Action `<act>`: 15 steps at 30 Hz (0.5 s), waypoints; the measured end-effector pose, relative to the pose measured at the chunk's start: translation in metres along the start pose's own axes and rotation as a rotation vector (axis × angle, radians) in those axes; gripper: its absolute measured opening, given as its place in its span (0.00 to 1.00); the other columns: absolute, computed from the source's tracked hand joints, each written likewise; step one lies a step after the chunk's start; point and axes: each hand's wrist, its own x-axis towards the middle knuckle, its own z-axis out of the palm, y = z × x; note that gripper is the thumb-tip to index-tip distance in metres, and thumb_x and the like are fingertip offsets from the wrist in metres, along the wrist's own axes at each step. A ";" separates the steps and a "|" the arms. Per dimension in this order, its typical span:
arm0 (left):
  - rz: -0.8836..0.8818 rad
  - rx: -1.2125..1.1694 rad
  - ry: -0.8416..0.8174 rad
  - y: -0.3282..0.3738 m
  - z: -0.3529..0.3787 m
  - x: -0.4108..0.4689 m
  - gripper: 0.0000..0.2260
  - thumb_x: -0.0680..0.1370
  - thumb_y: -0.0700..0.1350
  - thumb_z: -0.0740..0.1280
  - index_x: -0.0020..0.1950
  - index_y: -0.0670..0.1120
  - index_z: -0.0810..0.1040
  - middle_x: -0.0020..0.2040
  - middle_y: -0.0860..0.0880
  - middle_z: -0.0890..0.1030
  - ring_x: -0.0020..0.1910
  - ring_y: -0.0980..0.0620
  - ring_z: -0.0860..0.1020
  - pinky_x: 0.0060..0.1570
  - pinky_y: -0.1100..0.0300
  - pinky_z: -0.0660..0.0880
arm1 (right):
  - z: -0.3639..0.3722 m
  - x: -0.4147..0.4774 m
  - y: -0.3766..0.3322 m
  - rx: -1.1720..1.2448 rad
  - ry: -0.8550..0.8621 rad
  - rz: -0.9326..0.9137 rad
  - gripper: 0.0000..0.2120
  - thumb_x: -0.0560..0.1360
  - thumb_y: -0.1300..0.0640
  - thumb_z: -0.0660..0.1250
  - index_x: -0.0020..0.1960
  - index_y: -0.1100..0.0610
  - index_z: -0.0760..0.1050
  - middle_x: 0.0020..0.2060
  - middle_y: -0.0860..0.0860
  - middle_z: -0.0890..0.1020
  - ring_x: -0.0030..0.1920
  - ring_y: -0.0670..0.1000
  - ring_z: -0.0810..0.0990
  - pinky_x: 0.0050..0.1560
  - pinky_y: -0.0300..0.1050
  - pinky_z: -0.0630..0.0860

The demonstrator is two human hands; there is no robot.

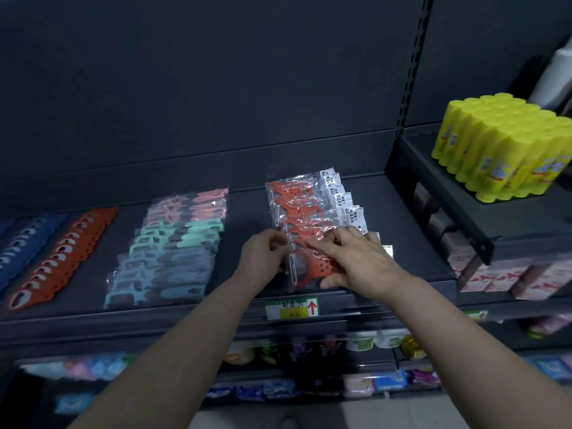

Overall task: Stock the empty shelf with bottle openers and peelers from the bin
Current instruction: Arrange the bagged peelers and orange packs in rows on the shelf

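On the dark shelf (244,218) lies a row of red peelers in clear bags (297,209), overlapping from back to front. Both hands rest on the front bag of that row, the front red peeler (312,267). My left hand (264,258) pinches its left edge. My right hand (356,261) lies flat over its right side with fingers spread. To the left sit a row of pink, mint and blue bagged peelers (173,246), a row of red bottle openers (62,258) and a row of blue bottle openers (21,243). The bin is out of view.
A price tag with a red arrow (292,308) is on the shelf's front rail. Yellow bottles (504,150) stand on a higher shelf at the right, pink boxes (495,277) below them. Lower shelves hold assorted small packets (309,388).
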 end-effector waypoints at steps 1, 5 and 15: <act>-0.010 -0.007 -0.002 -0.001 -0.001 0.001 0.04 0.76 0.40 0.70 0.48 0.47 0.78 0.43 0.46 0.81 0.42 0.48 0.82 0.37 0.54 0.82 | 0.000 0.004 -0.001 -0.014 -0.004 -0.002 0.38 0.71 0.34 0.64 0.76 0.39 0.52 0.59 0.47 0.66 0.62 0.49 0.62 0.61 0.48 0.60; -0.013 0.043 0.023 -0.003 0.000 0.002 0.04 0.76 0.41 0.70 0.47 0.48 0.78 0.43 0.46 0.81 0.43 0.48 0.82 0.41 0.51 0.82 | 0.002 0.011 -0.005 -0.042 -0.050 0.004 0.43 0.69 0.30 0.63 0.77 0.39 0.47 0.65 0.49 0.63 0.66 0.51 0.59 0.65 0.52 0.57; 0.008 0.131 -0.010 0.002 -0.005 0.007 0.05 0.75 0.44 0.71 0.46 0.50 0.76 0.42 0.49 0.81 0.42 0.50 0.81 0.46 0.49 0.81 | 0.014 0.004 -0.010 0.065 0.059 0.053 0.29 0.75 0.34 0.57 0.74 0.36 0.55 0.76 0.44 0.54 0.73 0.49 0.52 0.67 0.53 0.56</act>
